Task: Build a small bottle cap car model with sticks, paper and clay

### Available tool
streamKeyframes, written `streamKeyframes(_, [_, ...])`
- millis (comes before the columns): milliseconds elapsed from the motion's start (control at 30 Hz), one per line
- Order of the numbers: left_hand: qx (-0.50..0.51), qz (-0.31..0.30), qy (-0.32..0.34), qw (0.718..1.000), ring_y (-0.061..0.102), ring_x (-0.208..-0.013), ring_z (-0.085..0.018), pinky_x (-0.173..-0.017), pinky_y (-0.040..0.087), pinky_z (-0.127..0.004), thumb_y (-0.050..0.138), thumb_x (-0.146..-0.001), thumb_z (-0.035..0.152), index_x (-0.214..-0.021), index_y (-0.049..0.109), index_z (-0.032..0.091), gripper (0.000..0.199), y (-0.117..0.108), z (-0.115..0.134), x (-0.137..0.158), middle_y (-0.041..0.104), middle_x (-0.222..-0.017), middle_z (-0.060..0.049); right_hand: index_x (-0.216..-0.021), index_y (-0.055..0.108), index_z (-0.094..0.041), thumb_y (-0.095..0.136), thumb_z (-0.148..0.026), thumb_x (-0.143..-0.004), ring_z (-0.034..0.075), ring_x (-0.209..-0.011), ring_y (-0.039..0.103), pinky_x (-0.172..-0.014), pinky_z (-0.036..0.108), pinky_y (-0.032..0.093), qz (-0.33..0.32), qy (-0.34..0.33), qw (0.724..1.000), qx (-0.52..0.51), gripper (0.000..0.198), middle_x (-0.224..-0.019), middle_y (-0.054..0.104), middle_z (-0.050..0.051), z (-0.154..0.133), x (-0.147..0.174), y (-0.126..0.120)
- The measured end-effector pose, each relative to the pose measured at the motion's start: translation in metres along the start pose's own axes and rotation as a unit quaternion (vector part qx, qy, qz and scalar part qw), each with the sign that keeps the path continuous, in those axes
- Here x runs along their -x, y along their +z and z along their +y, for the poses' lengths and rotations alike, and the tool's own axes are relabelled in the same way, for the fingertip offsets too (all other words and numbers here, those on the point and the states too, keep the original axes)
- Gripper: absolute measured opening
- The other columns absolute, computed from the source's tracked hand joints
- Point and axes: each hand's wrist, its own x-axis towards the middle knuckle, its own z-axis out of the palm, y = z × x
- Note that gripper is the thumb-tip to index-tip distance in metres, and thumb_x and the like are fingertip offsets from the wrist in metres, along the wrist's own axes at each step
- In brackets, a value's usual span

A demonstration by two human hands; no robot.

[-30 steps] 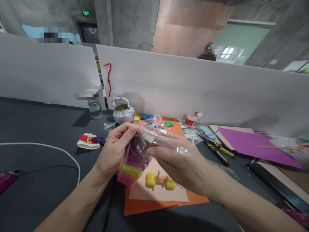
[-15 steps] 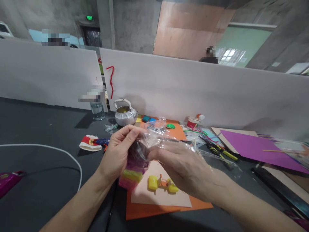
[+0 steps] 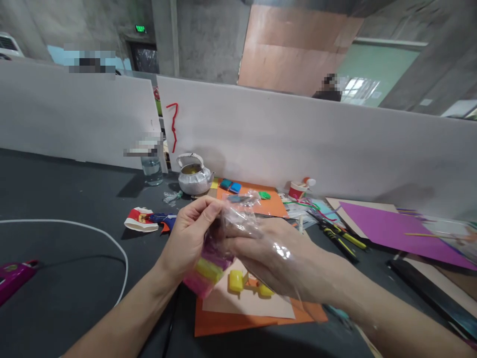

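Note:
My left hand point(image 3: 192, 233) is closed on the upper side of a clear plastic bag point(image 3: 238, 219). Colored soft blocks, probably modeling clay, show through its lower part: pink, a yellow block point(image 3: 209, 270), purple and something dark. My right hand point(image 3: 274, 253) is inside the bag's mouth, with loose film draped over its back and wrist. Its fingers are pressed together and their tips are hidden among the contents. Below the hands, a small figure with two yellow blocks point(image 3: 236, 281) and an orange middle lies on beige paper point(image 3: 257, 309).
Orange paper point(image 3: 223, 325) lies beneath the beige sheet. Farther back stand a silver kettle point(image 3: 194, 180), a water bottle point(image 3: 152, 171) and a red-and-white cup point(image 3: 297, 189). Pliers point(image 3: 337, 241) and purple paper point(image 3: 391, 226) are at right; a blue glue gun point(image 3: 164, 219) and white cable point(image 3: 93, 227) at left.
My right hand has pushed left and deeper into the bag, so the film now covers its back and wrist. My left hand keeps its hold, shifted slightly right.

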Motion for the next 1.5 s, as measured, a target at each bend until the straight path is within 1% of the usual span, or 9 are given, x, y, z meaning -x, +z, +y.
streamKeyframes(133, [-0.006,0.001,0.002,1.0,0.058,-0.071,-0.011,-0.07,0.047,-0.02,0.075,-0.084,0.039,-0.08,0.076,0.02,0.02,0.002,0.002,0.0,0.067,-0.075,0.0,-0.089,0.067,-0.016,0.052,-0.006,-0.087,0.017,-0.079,0.062,-0.067,0.03,0.05,-0.013,-0.005,0.999,0.042,0.018,-0.088,0.07,0.005,0.001,0.002,-0.003])
streamKeyframes(500, [-0.045,0.124,0.033,0.991,0.061,-0.064,-0.011,-0.06,0.051,-0.019,0.085,-0.07,0.032,-0.073,0.074,0.018,0.018,0.014,0.019,0.005,0.072,-0.072,-0.002,-0.076,0.062,-0.017,0.049,-0.017,-0.095,0.017,-0.072,0.049,-0.068,0.034,0.044,0.193,-0.019,0.977,0.087,0.023,-0.078,0.066,0.004,0.002,0.008,0.027])
streamKeyframes(667, [-0.071,0.133,0.037,0.988,0.064,-0.069,-0.011,-0.065,0.052,-0.017,0.083,-0.072,0.031,-0.077,0.074,0.017,0.017,0.024,0.012,-0.003,0.074,-0.076,-0.001,-0.094,0.063,-0.016,0.056,-0.012,-0.087,0.021,-0.085,0.055,-0.087,0.039,0.045,0.131,0.019,0.986,0.1,0.011,-0.085,0.068,0.004,0.004,0.012,0.025])
streamKeyframes(800, [-0.126,0.116,0.04,0.984,0.059,-0.061,-0.01,-0.055,0.048,-0.017,0.075,-0.081,0.038,-0.08,0.069,0.018,0.021,0.037,0.006,-0.029,0.069,-0.071,0.001,-0.108,0.061,-0.015,0.046,-0.008,-0.094,0.02,-0.089,0.061,-0.084,0.038,0.051,0.218,0.089,0.972,-0.025,0.022,-0.093,0.071,0.008,0.013,0.031,0.021])
streamKeyframes(933, [-0.248,0.091,0.127,0.956,0.051,-0.051,-0.01,-0.048,0.041,-0.019,0.063,-0.09,0.039,-0.072,0.06,0.02,0.027,0.057,0.002,-0.077,0.057,-0.06,0.004,-0.12,0.056,-0.019,0.056,-0.024,-0.096,0.017,-0.103,0.065,-0.092,0.038,0.053,0.375,0.202,0.86,-0.28,0.024,-0.115,0.069,0.009,0.041,0.053,0.013])
streamKeyframes(1067, [-0.304,0.03,0.161,0.939,0.044,-0.049,-0.009,-0.048,0.036,-0.02,0.059,-0.09,0.029,-0.07,0.059,0.02,0.022,0.097,-0.017,-0.135,0.049,-0.056,0.006,-0.128,0.051,-0.021,0.085,-0.021,-0.069,0.019,-0.101,0.064,-0.086,0.035,0.056,0.368,0.303,0.726,-0.496,0.069,-0.131,0.061,0.011,0.086,0.055,0.006])
streamKeyframes(1267, [-0.372,-0.081,0.151,0.912,0.06,-0.061,-0.012,-0.065,0.049,-0.025,0.057,-0.086,0.009,-0.083,0.063,0.017,0.01,0.16,-0.064,-0.219,0.063,-0.066,0.001,-0.118,0.059,-0.02,0.07,-0.028,-0.09,0.013,-0.077,0.065,-0.064,0.027,0.058,0.429,0.335,0.624,-0.561,0.031,-0.105,0.068,0.003,0.156,0.041,0.014])
streamKeyframes(1400, [-0.404,-0.082,0.186,0.892,0.063,-0.117,-0.02,-0.098,0.049,-0.033,0.063,-0.089,0.016,-0.115,0.06,0.016,0.026,0.154,-0.071,-0.253,0.068,-0.12,-0.012,-0.127,0.057,-0.016,0.059,-0.033,-0.099,0.017,-0.088,0.067,-0.073,0.034,0.06,0.497,0.378,0.519,-0.583,0.033,-0.114,0.065,0.008,0.217,0.032,0.027])
streamKeyframes(1500, [-0.443,-0.058,0.211,0.869,0.054,-0.131,-0.023,-0.108,0.043,-0.04,0.062,-0.093,0.024,-0.128,0.055,0.02,0.036,0.119,-0.072,-0.258,0.061,-0.137,-0.012,-0.127,0.058,-0.016,0.06,-0.036,-0.098,0.021,-0.099,0.066,-0.082,0.04,0.059,0.517,0.416,0.454,-0.595,0.035,-0.121,0.063,0.009,0.264,0.02,0.041])
